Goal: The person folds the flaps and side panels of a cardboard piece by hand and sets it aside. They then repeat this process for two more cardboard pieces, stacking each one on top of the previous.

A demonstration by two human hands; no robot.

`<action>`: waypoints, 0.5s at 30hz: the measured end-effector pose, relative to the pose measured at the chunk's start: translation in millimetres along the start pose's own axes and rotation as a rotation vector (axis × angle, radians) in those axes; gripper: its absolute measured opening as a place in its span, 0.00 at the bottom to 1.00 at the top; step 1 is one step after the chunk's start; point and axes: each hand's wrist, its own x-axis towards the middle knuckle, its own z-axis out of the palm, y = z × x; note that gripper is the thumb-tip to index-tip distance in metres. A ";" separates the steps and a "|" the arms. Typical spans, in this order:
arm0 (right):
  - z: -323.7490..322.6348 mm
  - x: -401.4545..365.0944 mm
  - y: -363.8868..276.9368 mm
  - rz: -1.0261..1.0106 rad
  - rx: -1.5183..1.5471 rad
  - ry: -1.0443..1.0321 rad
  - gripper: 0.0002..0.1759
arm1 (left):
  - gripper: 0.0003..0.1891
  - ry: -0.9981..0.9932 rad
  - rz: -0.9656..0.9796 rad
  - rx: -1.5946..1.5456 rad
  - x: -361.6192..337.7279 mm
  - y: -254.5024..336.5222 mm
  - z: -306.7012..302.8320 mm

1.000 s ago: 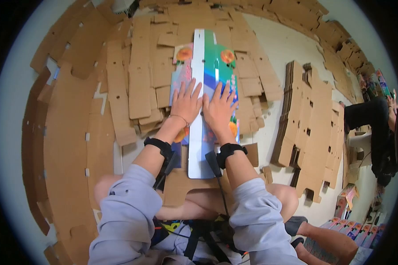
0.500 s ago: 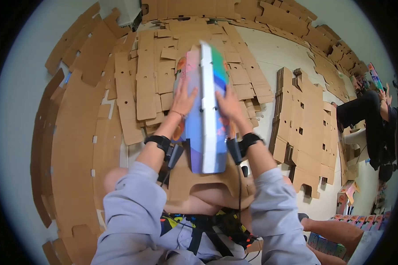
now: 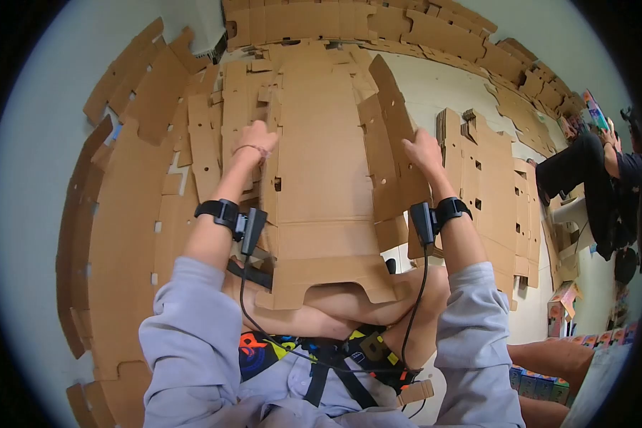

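Note:
A large brown cardboard box blank (image 3: 321, 157) lies spread over my crossed legs and the sheets beyond. Its side flaps stand partly raised, and a curved notch is cut in the near end. My left hand (image 3: 255, 139), fingers curled, grips the left side. Along the right, my right hand (image 3: 424, 151) is closed on the outer edge of the long side flap (image 3: 399, 121); the fingertips of both hands are partly hidden. Black straps with small cabled devices sit on both forearms.
Flattened cardboard sheets (image 3: 207, 135) lie to the left and beneath. A stack of cardboard (image 3: 485, 200) is at the right. Farther right, a seated person (image 3: 592, 171) holds a colourful box. Another person's legs (image 3: 549, 357) and printed boxes (image 3: 542, 384) are at lower right.
The colourful printed surface between my hands has gone from view; an opened brown cardboard blank now faces up there. My hands have moved apart, each to one side of it.

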 end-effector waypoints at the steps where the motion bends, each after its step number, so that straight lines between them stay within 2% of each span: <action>1: 2.8 0.8 9.9 0.006 0.031 0.013 0.24 | 0.27 0.044 -0.006 0.020 5.7 -16.1 -0.2; 2: 5.2 1.7 17.4 -0.007 0.051 0.033 0.23 | 0.25 0.091 -0.013 0.040 10.5 -33.3 -3.6; 5: -4.9 3.9 33.5 -0.057 0.155 0.099 0.20 | 0.18 0.009 0.094 -0.200 16.4 -83.3 -24.9; 7: -33.1 -4.2 39.8 -0.095 0.284 0.146 0.18 | 0.15 0.019 0.121 -0.386 -2.9 -89.9 -61.3; 8: -54.3 -13.3 39.2 -0.101 0.471 0.162 0.17 | 0.13 0.029 0.142 -0.480 -7.5 -89.6 -85.9; 10: -90.8 -6.5 46.8 -0.112 0.787 0.160 0.15 | 0.11 0.230 0.260 -0.373 5.1 -100.6 -132.7; 11: -103.5 1.0 54.2 -0.095 0.914 0.144 0.14 | 0.12 0.216 0.372 -0.448 25.9 -115.1 -158.3; 12: -117.9 -0.6 46.2 -0.091 0.986 0.207 0.13 | 0.17 0.234 0.402 -0.917 -14.4 -74.6 -180.4; 13: -138.0 -4.5 35.1 -0.086 1.057 0.276 0.13 | 0.16 0.232 0.459 -1.112 -25.7 -58.6 -201.9; 14: -151.1 -8.4 25.8 -0.082 1.129 0.350 0.13 | 0.17 0.318 0.482 -1.038 -30.6 -58.0 -223.2; 15: -153.9 -11.5 14.5 -0.090 1.244 0.434 0.13 | 0.17 0.522 0.529 -0.921 -45.0 -50.3 -232.0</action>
